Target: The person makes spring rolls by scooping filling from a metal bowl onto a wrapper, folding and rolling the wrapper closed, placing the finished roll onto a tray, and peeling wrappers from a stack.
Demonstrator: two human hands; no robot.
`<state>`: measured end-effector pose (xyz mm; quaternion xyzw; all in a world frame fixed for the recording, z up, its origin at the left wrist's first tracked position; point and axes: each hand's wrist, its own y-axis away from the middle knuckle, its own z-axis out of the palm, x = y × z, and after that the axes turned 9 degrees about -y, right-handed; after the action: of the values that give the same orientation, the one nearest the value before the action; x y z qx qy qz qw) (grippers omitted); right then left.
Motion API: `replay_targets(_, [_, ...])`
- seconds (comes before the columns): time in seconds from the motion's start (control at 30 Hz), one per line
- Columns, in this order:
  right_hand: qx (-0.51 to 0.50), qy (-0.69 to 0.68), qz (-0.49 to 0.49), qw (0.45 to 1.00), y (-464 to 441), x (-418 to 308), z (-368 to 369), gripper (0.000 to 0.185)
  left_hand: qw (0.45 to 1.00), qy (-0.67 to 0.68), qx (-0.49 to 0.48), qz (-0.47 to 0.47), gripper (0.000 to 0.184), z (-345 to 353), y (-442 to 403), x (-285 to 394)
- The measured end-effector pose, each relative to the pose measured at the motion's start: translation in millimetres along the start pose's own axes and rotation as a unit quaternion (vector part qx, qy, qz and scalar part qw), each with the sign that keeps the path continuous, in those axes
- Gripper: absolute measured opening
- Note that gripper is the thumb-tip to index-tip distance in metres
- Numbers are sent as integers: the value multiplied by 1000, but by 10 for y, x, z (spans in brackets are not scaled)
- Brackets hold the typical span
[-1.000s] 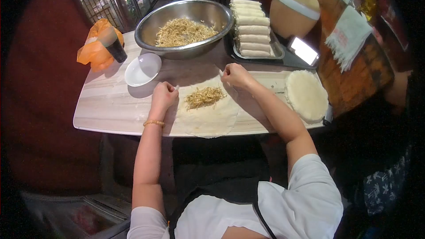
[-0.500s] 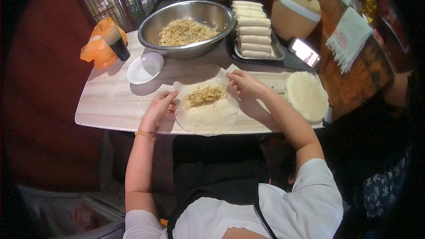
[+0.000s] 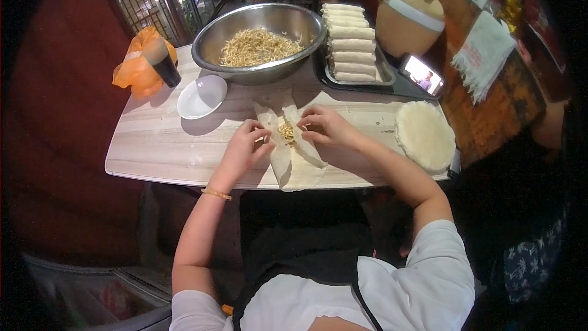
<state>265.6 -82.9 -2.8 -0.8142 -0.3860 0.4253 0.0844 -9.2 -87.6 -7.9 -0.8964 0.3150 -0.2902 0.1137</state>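
Head view: tearing and spilling risks

Left hand (image 3: 246,144) and right hand (image 3: 331,127), fingers half-curled, meet opposite flaps of a thin, pale dough wrapper (image 3: 301,175) on the pale wood-grain table (image 3: 147,138); pinch unclear. Uneven tugging could tear it; loose flaps could spill the yellowish shredded filling (image 3: 285,132).

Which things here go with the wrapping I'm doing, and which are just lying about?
Part of the job:
- wrapper between left hand and right hand
- shredded filling
- steel bowl, holding similar shreds
- wrapper stack
- tray of rolls

Apparently lying about:
- orange bag
- dark cup
- lit phone
- lidded jug
- fringed cloth
- white bowl, use unclear
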Motion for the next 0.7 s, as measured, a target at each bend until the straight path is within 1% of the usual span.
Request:
replay_targets(0.03, [-1, -1, 0, 1000, 4, -8, 12, 22, 995, -33, 60, 76, 34, 33, 12, -14])
replay_targets(0.07, [2, 3, -21, 1000, 13, -17, 22, 24, 995, -33, 60, 75, 34, 56, 15, -38])
replay_targets(0.1, [4, 7, -43, 999, 12, -55, 24, 27, 992, -52, 61, 100, 37, 58, 4, -34])
replay_targets(0.13, [3, 6, -43, 999, 15, -93, 20, 27, 988, -70, 62, 125, 40, 62, -5, -30])
replay_targets(0.17, [-29, -12, 19, 999, 18, -133, 10, 32, 988, -70, 62, 124, 40, 65, -3, -22])
replay_targets(0.2, [-60, -31, 81, 994, 22, -163, 5, 37, 993, -58, 33, 97, 43, 47, 0, 16])
replay_targets(0.23, [-61, -31, 82, 994, 26, -178, 10, 37, 996, -46, 4, 71, 46, 39, 5, 43])
replay_targets(0.33, [-54, -22, 71, 996, 39, -157, 43, 39, 997, -40, 18, 61, 47, 80, 35, 61])
replay_targets(0.37, [-45, 2, 55, 997, 49, -121, 64, 38, 997, -39, 16, 58, 47, 102, 49, 72])
replay_targets(0.43, [-38, 24, 41, 998, 69, -27, 107, 37, 1000, 0, 22, -2, 43, 134, 63, 116])
replay_targets(0.47, [-35, 42, -8, 998, 70, 38, 124, 34, 1000, 2, 21, -3, 43, 131, 67, 131])
replay_targets(0.5, [-32, 60, -59, 996, 63, 67, 134, 30, 1000, 5, -6, -17, 39, 112, 66, 156])
replay_targets(0.53, [-33, 59, -58, 996, 67, 86, 146, 30, 999, 6, -33, -30, 36, 104, 65, 167])
replay_targets(0.57, [-38, 69, -73, 994, 71, 104, 156, 26, 999, 7, -33, -31, 36, 127, 71, 113])
replay_targets(0.6, [-43, 79, -89, 992, 58, 85, 153, 22, 999, -11, -23, 27, 33, 129, 74, 48])
replay_targets(0.63, [-43, 79, -89, 992, 56, 68, 115, 22, 996, -28, -12, 84, 30, 124, 83, -16])
replay_targets(0.67, [-95, 59, -63, 992, 66, 55, 40, 21, 996, -27, -13, 84, 30, 104, 107, -83])
replay_targets(0.7, [-145, 39, -37, 988, 67, 29, -32, 20, 993, -25, -56, 101, 29, 12, 109, -64])
